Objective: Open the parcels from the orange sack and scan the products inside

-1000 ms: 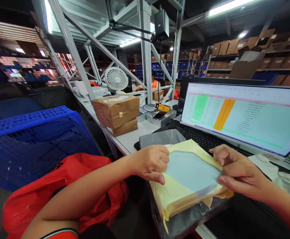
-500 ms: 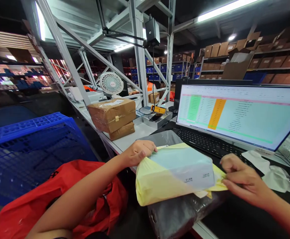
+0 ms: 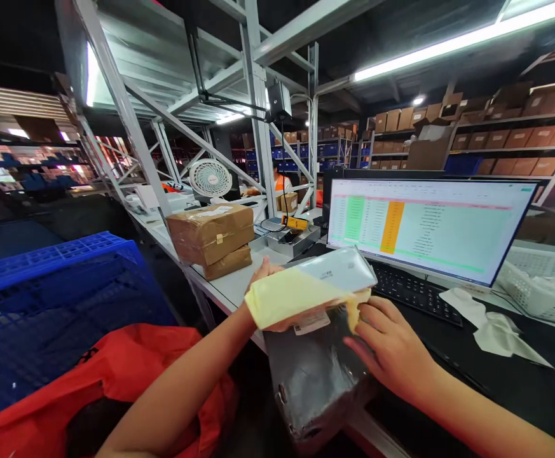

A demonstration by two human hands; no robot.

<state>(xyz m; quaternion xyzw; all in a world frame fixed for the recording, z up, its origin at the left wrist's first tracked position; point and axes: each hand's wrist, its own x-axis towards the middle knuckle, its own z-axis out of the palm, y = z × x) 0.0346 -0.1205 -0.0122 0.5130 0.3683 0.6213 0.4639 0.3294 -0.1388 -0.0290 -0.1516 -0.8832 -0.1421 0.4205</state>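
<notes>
A white box (image 3: 341,268) with small print is partly covered by a torn yellow wrapper (image 3: 284,294). It is tilted up above a dark grey plastic-wrapped parcel (image 3: 306,375). My left hand (image 3: 264,273) grips the box from its far left side, most of its fingers hidden behind it. My right hand (image 3: 391,343) is closed at the box's near right corner, thumb and fingers around a loose strip of the yellow wrapper. A white label (image 3: 312,322) shows on the grey parcel just under the box.
Brown taped cartons (image 3: 210,235) are stacked on the white table at left. A monitor (image 3: 430,229) and keyboard (image 3: 401,289) stand behind my right hand, near crumpled white paper (image 3: 496,327) and a white basket (image 3: 544,286). A blue crate (image 3: 58,305) and red bag (image 3: 138,369) are at left.
The box has been tilted up, showing its printed side and underside. My right hand has moved left against its corner, and the left hand has slipped mostly behind it. The view has shifted.
</notes>
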